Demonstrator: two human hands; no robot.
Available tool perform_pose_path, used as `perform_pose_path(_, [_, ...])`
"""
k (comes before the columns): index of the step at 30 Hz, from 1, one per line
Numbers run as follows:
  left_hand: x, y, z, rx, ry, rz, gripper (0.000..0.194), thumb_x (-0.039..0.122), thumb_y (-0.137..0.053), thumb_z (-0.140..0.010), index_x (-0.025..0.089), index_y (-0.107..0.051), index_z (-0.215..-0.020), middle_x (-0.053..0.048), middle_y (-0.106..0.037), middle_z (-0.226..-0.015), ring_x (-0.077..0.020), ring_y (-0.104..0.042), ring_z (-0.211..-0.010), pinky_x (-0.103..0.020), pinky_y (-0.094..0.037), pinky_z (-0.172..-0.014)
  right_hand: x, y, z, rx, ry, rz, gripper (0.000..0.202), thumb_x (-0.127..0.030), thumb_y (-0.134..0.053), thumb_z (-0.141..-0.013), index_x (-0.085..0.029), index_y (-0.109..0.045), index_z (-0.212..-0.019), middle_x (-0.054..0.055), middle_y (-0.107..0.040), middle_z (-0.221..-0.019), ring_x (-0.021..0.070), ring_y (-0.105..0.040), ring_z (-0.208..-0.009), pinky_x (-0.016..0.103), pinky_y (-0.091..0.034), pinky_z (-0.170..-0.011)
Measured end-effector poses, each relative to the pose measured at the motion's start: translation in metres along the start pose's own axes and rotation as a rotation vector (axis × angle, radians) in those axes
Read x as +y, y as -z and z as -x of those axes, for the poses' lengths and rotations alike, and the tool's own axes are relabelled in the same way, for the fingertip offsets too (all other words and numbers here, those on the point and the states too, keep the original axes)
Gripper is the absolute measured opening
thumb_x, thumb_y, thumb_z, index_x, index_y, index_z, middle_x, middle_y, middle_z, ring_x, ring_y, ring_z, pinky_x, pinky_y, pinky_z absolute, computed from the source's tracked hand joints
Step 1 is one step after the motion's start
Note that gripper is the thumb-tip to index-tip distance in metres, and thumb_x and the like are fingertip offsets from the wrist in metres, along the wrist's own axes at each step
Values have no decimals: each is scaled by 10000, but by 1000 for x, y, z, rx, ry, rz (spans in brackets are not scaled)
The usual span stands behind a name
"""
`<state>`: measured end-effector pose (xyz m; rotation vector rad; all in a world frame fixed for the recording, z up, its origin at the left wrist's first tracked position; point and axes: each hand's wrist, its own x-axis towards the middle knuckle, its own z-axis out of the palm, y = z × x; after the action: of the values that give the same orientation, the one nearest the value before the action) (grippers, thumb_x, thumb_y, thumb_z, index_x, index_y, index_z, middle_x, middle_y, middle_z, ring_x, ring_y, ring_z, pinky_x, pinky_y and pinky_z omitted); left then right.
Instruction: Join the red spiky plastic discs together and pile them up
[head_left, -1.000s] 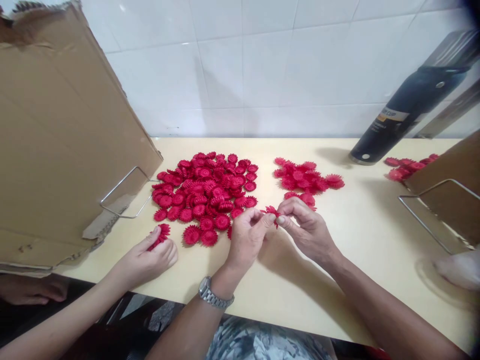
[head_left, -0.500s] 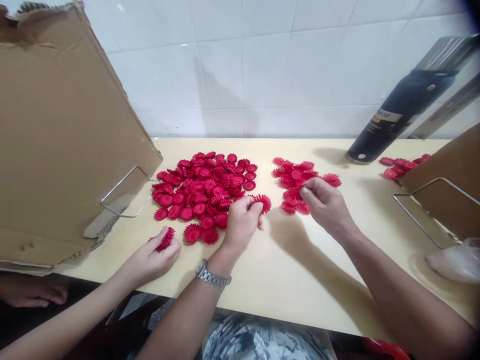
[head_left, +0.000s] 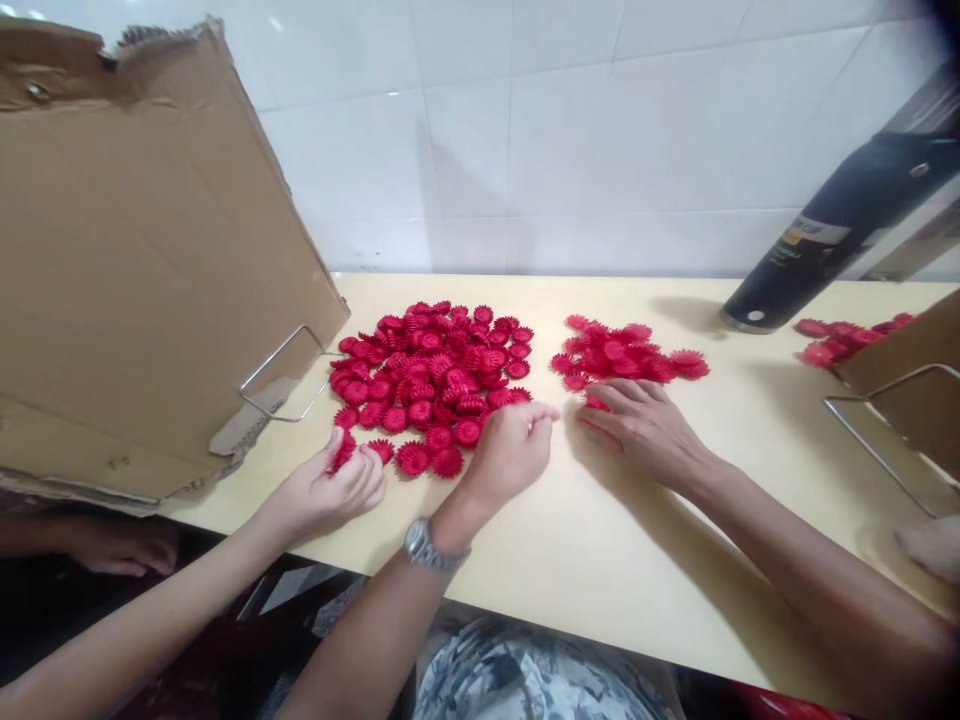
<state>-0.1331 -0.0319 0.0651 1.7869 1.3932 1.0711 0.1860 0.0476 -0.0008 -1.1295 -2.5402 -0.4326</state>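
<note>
My left hand (head_left: 514, 450), with a metal wristwatch, hangs over the near right edge of a big pile of dark red toothed discs (head_left: 420, 385). Its fingers are curled closed; whatever may be inside is hidden. My right hand (head_left: 649, 425) lies with fingers stretched out at the near edge of a smaller heap of lighter red toothed discs (head_left: 615, 350). A red piece (head_left: 598, 402) shows at its fingers. It does not look gripped.
Another person's hand (head_left: 337, 485) pinches a red disc at the left, and a further hand (head_left: 124, 545) rests below the table edge. A cardboard sheet (head_left: 150, 250) with a wire stand (head_left: 281, 380) is at left. A dark bottle (head_left: 817, 235) and more red pieces (head_left: 844, 335) are at right.
The view has shifted, so the table appears further right. The red disc at my left fingertips no longer shows. My right hand has gone from a pinch to spread fingers, lower over the heap.
</note>
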Motion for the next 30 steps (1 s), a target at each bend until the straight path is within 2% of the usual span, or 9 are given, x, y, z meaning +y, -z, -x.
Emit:
perform_pose_path(2, [9,-39,3,-49,-36,-16,189,250,-499,-795,220,-664,-707,-18,-695,-677,-145,-657,-688,-244,-510,-606,2,-3,-2,11,-37,-2,195,-214,-516,-869,-209,-698,-939,77,-673,-1025,241,-540,-961,357,-378,-778])
perform_pose_path(4, [12,-79,8,-70,-96,-66,237,140,-454,-799,194,-685,-802,-49,-708,-763,-155,-654,-741,-260,-511,-674,1,-3,-8,45,-76,-76,201,-259,-522,-873,-200,-694,-959,81,-676,-1004,231,-547,-925,344,-382,-762])
perform_pose_path(7, [6,-110,19,-100,-118,-113,283,79,-434,-790,149,-690,-890,-73,-700,-795,-166,-641,-760,-268,-498,-696,-17,-1,-25,-27,-61,-250,224,-299,-501,-891,-184,-692,-917,77,-680,-919,200,-560,-823,317,-394,-736])
perform_pose_path(11, [-6,-101,27,-81,-158,-166,287,73,-416,-796,110,-684,-891,-92,-679,-780,-177,-620,-762,-276,-481,-697,-57,-4,-52,-230,-122,-327,207,-331,-558,-851,-161,-676,-853,94,-653,-816,198,-557,-769,309,-401,-719])
perform_pose_path(14, [-11,-92,26,-43,-155,-140,285,79,-407,-803,117,-676,-891,-82,-664,-764,-171,-611,-758,-270,-473,-696,-73,-8,-61,-324,-181,-390,76,-239,-641,-766,-169,-667,-783,80,-640,-800,198,-556,-768,299,-400,-693])
perform_pose_path(17, [-14,-90,22,52,-35,-44,267,127,-408,-842,142,-654,-944,-72,-657,-828,-157,-607,-805,-256,-472,-739,-72,-5,-55,-342,-328,-653,79,-171,-590,-763,-177,-667,-746,41,-655,-762,167,-567,-702,272,-412,-639])
perform_pose_path(20, [-13,-94,16,137,147,114,281,211,-440,-868,166,-591,-1100,-74,-636,-965,-141,-597,-836,-249,-480,-764,-66,10,-43,-359,-532,-1022,128,-271,-590,-771,-178,-676,-764,18,-676,-737,155,-588,-672,261,-437,-608])
perform_pose_path(26, [5,-113,-1,-97,214,420,388,284,-518,-843,165,-539,-1212,-100,-631,-1055,-155,-614,-864,-258,-501,-771,-68,35,-24,-264,-583,-1360,222,-336,-556,-794,-153,-621,-688,9,-635,-640,137,-568,-616,260,-449,-592])
perform_pose_path(30, [19,-124,-2,-182,208,463,343,269,-528,-831,169,-582,-1155,-94,-633,-1051,-165,-612,-877,-266,-512,-766,-66,43,-7,-145,-545,-1224,221,-308,-502,-839,-166,-596,-698,20,-631,-658,145,-574,-629,272,-452,-602])
